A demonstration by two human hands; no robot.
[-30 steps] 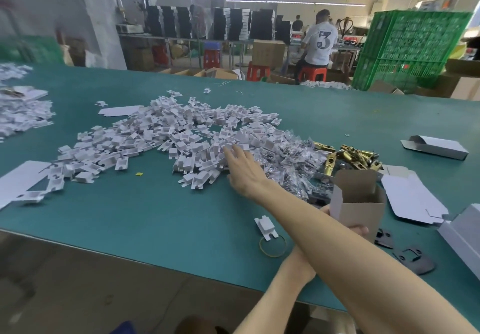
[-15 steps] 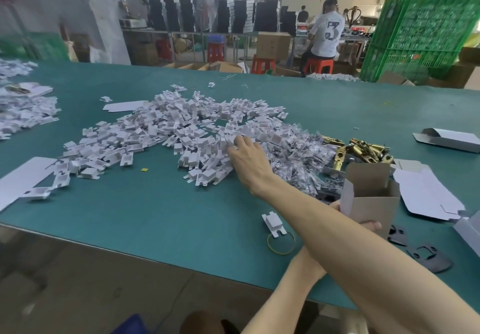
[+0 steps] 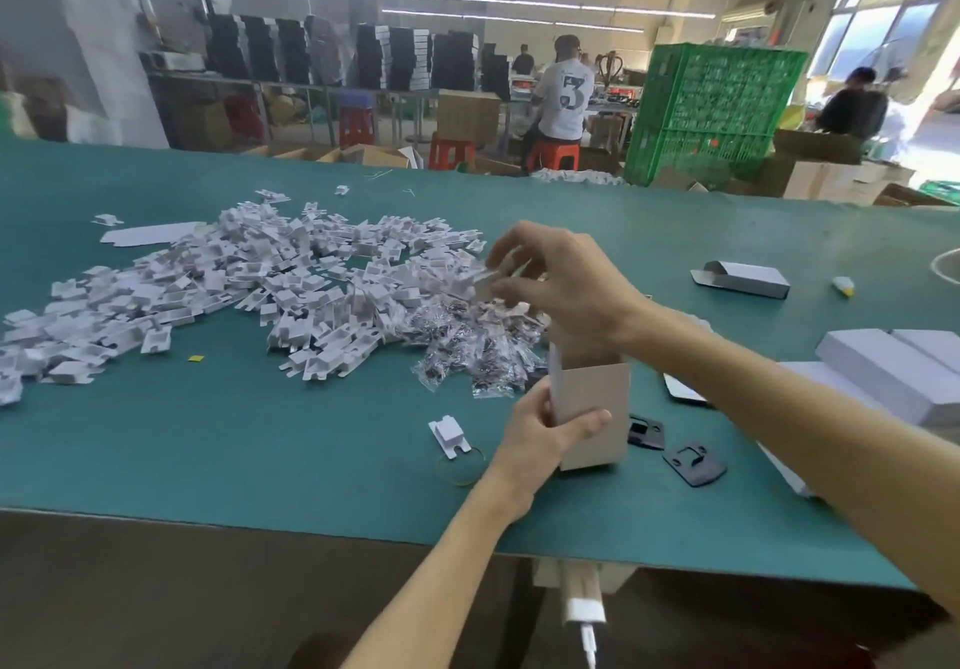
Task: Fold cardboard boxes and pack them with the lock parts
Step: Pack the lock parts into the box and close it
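Note:
My left hand (image 3: 540, 432) grips a small open cardboard box (image 3: 597, 411), held upright just above the green table (image 3: 260, 439). My right hand (image 3: 566, 283) hovers above the box's open top and pinches a white folded card insert (image 3: 488, 281). A wide heap of the same white inserts (image 3: 249, 283) spreads across the table to the left. Clear bags of small parts (image 3: 467, 341) lie beside the box. Two black lock plates (image 3: 693, 463) rest on the table right of the box.
A single white insert (image 3: 448, 432) and a rubber band (image 3: 462, 465) lie left of my left hand. Folded white boxes (image 3: 893, 372) sit at the right edge, another open one (image 3: 740, 278) farther back. Green crates (image 3: 711, 112) and seated people are beyond the table.
My right hand has lifted from the insert heap with one insert and moved right to above the box. My left hand has raised the box closer to centre.

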